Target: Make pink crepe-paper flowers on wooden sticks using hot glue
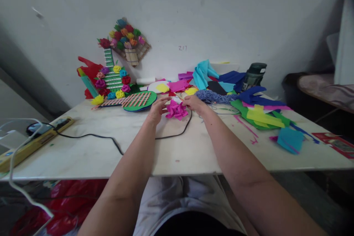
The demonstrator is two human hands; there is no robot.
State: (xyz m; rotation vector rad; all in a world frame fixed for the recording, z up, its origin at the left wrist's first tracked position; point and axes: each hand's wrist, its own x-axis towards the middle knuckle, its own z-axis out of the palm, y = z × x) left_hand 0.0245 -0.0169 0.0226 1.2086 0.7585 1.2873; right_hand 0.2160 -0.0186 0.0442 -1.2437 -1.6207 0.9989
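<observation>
A crumpled magenta paper flower (176, 110) lies on the white table (110, 143), between my two hands. My left hand (157, 110) is at its left side, fingers curved and touching the paper. My right hand (194, 103) is at its right side, fingers closed in a pinch on the paper's edge. A black cable (177, 132) curls on the table just in front of the flower.
Craft pieces with paper roses (113, 77) and a green disc with sticks (138, 100) stand at the back left. Coloured paper scraps (260, 114), blue yarn (215, 97) and a dark jar (253, 75) lie at right. A power strip (35, 140) sits at left.
</observation>
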